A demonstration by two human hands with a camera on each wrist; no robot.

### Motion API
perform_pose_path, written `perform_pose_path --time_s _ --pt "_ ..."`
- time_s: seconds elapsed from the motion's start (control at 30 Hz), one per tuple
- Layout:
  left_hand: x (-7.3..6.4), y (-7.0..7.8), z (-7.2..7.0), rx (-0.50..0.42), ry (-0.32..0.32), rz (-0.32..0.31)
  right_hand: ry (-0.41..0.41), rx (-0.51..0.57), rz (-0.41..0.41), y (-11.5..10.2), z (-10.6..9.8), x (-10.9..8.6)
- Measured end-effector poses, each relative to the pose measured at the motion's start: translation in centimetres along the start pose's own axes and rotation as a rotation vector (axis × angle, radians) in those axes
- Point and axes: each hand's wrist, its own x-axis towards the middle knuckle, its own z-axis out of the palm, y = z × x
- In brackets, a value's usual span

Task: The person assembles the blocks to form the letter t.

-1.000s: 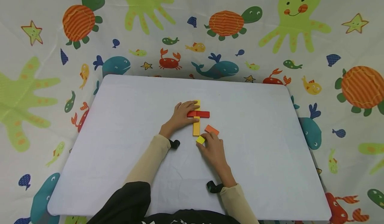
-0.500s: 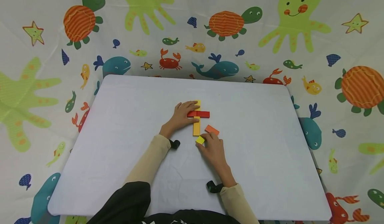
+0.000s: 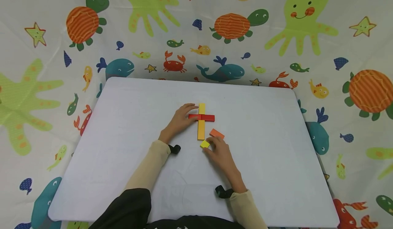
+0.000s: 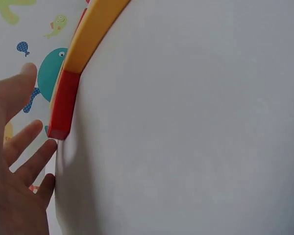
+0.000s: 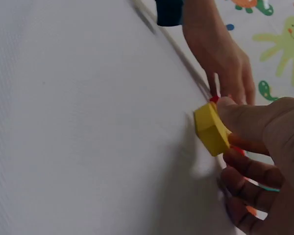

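Two red blocks (image 3: 209, 118) meet end to end and cross a column of yellow blocks (image 3: 201, 131), making a flat cross on the table. My left hand (image 3: 177, 122) is at the cross's left arm. In the left wrist view its fingers (image 4: 32, 161) are spread and extended beside the end of the red block (image 4: 63, 105). My right hand (image 3: 222, 157) pinches a small yellow block (image 3: 204, 144) just below the foot of the cross. The right wrist view shows the thumb against this yellow block, with fingers underneath.
An orange block (image 3: 216, 133) lies slantwise just beyond the right fingers. White cloth covers the table (image 3: 270, 161). Behind it hangs a curtain (image 3: 245, 58) printed with sea animals. Small black cameras (image 3: 175, 149) sit at both wrists.
My left hand has drawn back to the left off the cross, uncovering its upper yellow block, and the left red block has shifted slightly left. The right hand stays almost in place.
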Motion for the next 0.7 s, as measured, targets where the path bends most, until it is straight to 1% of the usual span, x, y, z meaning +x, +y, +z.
perform_pose_path --time_s 0.13,0.23,0.3,0.37,0.47,0.57,0.7 --pt "-0.8 0.0 -0.7 0.013 0.003 -0.013 0.084 0.058 -0.085 0.2 -1.0 0.2" --pt "-1.3 -0.1 -1.0 0.016 -0.002 -0.007 0.161 0.091 -0.154 0.4 -1.7 0.8" --pt "-1.4 -0.3 -1.1 0.014 -0.003 0.0 0.196 0.097 -0.176 0.7 -2.0 1.5" --pt "-1.5 -0.4 -1.0 0.008 0.003 0.012 0.217 0.107 -0.171 0.9 -2.2 2.2" --pt "-1.5 -0.5 -0.9 -0.006 0.017 0.029 0.21 0.128 -0.127 1.2 -2.4 3.2" --pt "-1.5 -0.7 -0.8 -0.018 0.038 0.047 0.173 0.166 -0.067 1.3 -2.5 4.0" --pt "-1.4 -0.7 -0.7 -0.018 0.061 0.064 0.101 0.156 -0.005 1.4 -2.6 5.1"
